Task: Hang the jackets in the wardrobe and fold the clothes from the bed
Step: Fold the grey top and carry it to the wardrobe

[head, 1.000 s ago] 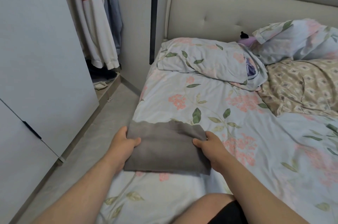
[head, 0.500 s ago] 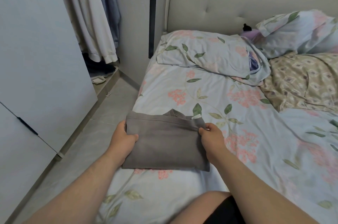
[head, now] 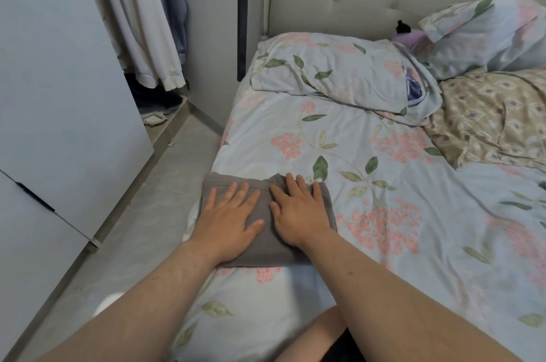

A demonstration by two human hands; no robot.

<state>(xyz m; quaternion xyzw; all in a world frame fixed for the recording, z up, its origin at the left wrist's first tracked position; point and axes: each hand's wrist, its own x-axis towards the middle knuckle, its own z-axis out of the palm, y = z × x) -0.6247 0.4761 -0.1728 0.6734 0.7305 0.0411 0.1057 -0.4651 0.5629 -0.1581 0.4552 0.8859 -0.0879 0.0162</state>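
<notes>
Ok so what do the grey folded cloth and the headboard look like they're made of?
Grey folded cloth: soft matte fabric, probably a cotton knit; dull, no sheen, lies limp in flat layers. Headboard: padded upholstery, smooth beige, fabric or faux leather; tufted button dimples show.

Two hands (head: 229, 221) (head: 298, 213), one folded grey garment (head: 266, 246), two floral pillows (head: 331, 72) (head: 487, 33), one beige patterned blanket (head: 496, 119), one bed (head: 428, 258)

floral pillow (head: 331, 72), beige patterned blanket (head: 496, 116), purple toy (head: 409, 35)
</notes>
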